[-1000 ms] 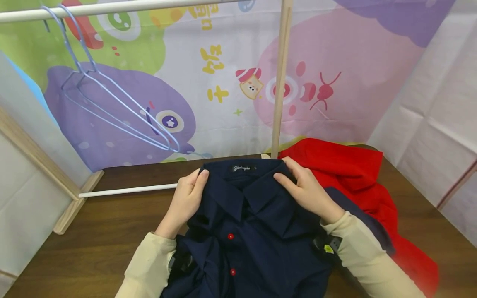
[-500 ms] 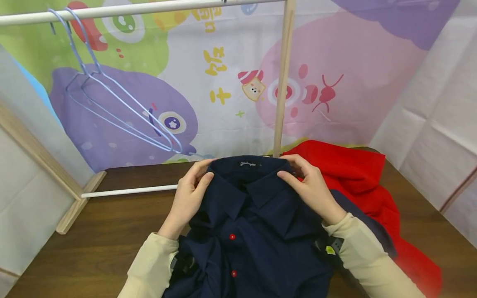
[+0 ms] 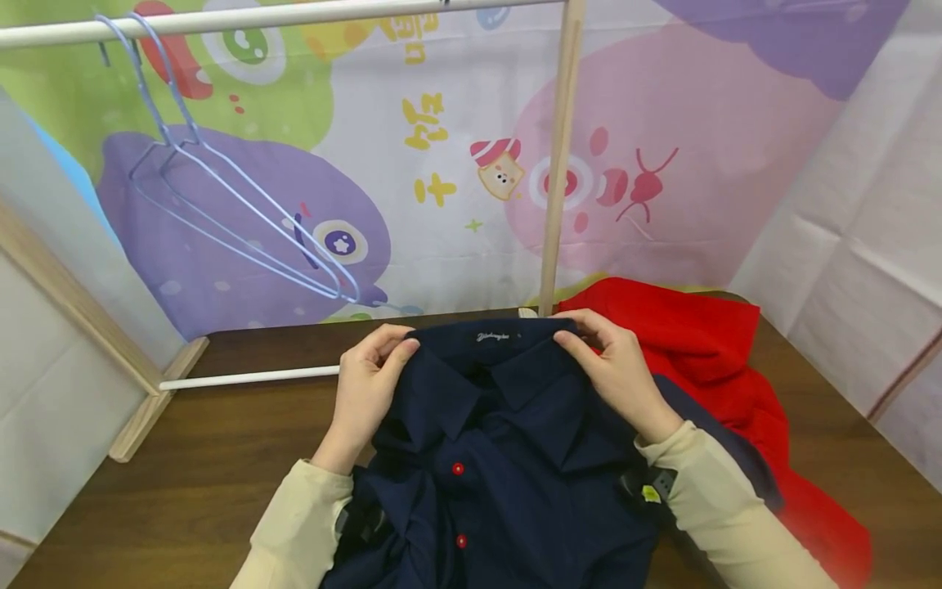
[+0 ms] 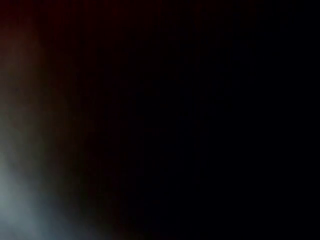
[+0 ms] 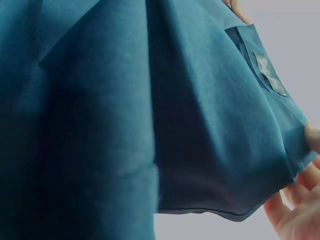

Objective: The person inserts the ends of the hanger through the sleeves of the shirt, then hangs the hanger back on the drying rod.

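A navy collared shirt (image 3: pixel 508 458) with red buttons is held up in front of me, its neck label (image 3: pixel 491 336) facing me. My left hand (image 3: pixel 368 384) pinches the left end of the collar between thumb and fingers. At the collar's right end, my right hand (image 3: pixel 614 368) pinches the cloth the same way. In the right wrist view, the shirt (image 5: pixel 210 115) fills most of the picture, and the right hand (image 5: pixel 300 205) grips its edge at the lower right. The left wrist view is almost wholly dark and shows no clear detail.
Two pale blue hangers (image 3: pixel 243 221) hang from the white rail (image 3: pixel 294 15) of a wooden rack at upper left. A lower white bar (image 3: pixel 250 378) runs behind the left hand. Red clothing (image 3: pixel 677 343) lies on the brown table (image 3: pixel 184 491) at right, with dark cloth beside it.
The collar first narrowed and rose slightly as the left hand came inward. Now it is stretched wider and flatter again, with its back edge a little lower. Both hands still hold it.
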Tool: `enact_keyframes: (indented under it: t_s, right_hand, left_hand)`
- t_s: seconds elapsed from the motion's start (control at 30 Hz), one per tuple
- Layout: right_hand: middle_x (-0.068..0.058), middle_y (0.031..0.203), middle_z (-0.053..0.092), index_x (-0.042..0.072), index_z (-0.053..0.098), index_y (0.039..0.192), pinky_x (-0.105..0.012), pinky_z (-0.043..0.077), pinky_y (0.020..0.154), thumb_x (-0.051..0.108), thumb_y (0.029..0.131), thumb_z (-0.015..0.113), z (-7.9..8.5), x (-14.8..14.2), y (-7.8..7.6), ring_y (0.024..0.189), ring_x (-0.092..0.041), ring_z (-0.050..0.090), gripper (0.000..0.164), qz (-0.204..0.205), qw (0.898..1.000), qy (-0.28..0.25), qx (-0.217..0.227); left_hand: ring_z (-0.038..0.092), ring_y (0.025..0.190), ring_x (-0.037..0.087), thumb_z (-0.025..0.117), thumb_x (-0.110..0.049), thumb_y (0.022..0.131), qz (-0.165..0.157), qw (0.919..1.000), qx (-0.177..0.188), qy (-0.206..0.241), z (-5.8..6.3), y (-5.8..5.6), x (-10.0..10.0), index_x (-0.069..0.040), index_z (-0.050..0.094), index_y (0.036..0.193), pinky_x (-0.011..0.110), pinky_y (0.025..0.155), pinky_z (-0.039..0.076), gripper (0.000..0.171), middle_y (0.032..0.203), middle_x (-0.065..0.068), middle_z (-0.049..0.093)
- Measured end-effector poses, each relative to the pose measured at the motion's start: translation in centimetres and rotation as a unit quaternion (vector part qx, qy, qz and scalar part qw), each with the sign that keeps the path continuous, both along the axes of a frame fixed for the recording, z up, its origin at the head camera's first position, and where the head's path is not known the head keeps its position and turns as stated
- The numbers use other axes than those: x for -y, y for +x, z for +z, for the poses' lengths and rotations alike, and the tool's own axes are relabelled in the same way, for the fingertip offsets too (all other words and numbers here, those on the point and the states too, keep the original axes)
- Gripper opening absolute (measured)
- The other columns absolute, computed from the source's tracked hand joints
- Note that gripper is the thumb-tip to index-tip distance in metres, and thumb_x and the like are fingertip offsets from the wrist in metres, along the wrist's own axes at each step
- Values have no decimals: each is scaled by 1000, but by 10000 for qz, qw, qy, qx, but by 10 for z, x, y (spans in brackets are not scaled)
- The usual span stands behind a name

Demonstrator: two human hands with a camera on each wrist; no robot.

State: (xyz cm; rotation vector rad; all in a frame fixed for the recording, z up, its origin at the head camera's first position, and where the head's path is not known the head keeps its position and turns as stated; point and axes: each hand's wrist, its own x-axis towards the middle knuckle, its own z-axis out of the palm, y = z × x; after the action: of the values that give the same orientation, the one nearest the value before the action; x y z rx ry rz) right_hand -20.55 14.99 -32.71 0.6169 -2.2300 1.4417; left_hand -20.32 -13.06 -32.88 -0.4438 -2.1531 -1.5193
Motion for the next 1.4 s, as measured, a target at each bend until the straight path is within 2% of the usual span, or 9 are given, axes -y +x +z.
enact_keyframes:
  t_s: [0.17,0.37,0.43,0.57,0.8,1.03,1.17,1.27,1.4]
  right_hand:
    - [-3,84,67,12,67,100,-19,44,58,15,85,63,-2,0,-1,68,-7,56,15,-332,9991,193,-177]
    - [-3,92,67,11,66,102,-18,47,70,15,86,62,-3,1,-2,77,-7,58,17,-227,9997,-27,-51]
    - [-3,94,66,10,65,102,-17,46,73,15,86,62,-2,1,-3,80,-7,58,17,-222,9997,-96,-9]
    - [-4,96,65,9,65,102,-16,45,76,15,86,61,-1,2,-3,83,-7,56,17,-218,9996,-149,47]
    - [-4,97,64,9,63,105,-16,45,76,13,87,60,-4,0,-4,83,-6,57,18,-142,9997,-86,165]
    - [-7,100,64,6,62,105,-15,45,78,9,88,57,2,4,0,85,-3,57,18,-85,9999,-4,141]
    - [-7,100,64,6,62,106,-15,45,79,9,88,58,-4,1,-5,86,-4,57,18,-84,9998,-8,167]
    - [-7,100,64,6,62,106,-15,45,78,8,88,58,-5,2,-6,85,-5,57,19,-94,9998,14,164]
    - [-1,95,66,13,63,106,-18,46,72,13,88,59,-7,4,-6,80,-7,57,18,-144,9996,217,-83]
  left_hand:
    - [53,63,3,61,-10,86,-189,9994,224,193,-2,0,4,-2,66,98,15,58,41,15,79,7,67]
    - [53,59,2,59,-13,88,-387,9985,362,139,1,2,14,-1,64,98,15,56,43,17,75,-11,62]
    - [55,59,7,57,-15,90,-545,9977,356,163,2,1,19,0,64,97,18,57,46,18,74,-7,63]
    - [65,75,13,53,-17,92,-757,9964,377,96,8,-2,33,2,63,94,25,73,52,22,83,6,67]
    - [64,73,6,58,-25,89,45,9916,257,-1267,37,-4,70,-7,66,91,16,69,49,20,81,7,68]
    - [61,67,1,61,-23,87,732,9833,-104,-1661,63,-2,93,-8,67,89,12,60,45,16,74,0,67]
    - [60,63,-2,63,-21,86,1010,9822,-223,-1570,74,-5,105,-7,68,88,11,57,44,15,69,-12,65]
    - [60,61,-1,62,-19,86,1109,9865,-198,-1191,85,-7,112,-2,66,89,11,57,45,18,67,-19,62]
    - [58,59,0,61,-19,87,1404,9882,-140,-600,98,-12,113,-4,66,88,11,60,45,16,64,-18,61]
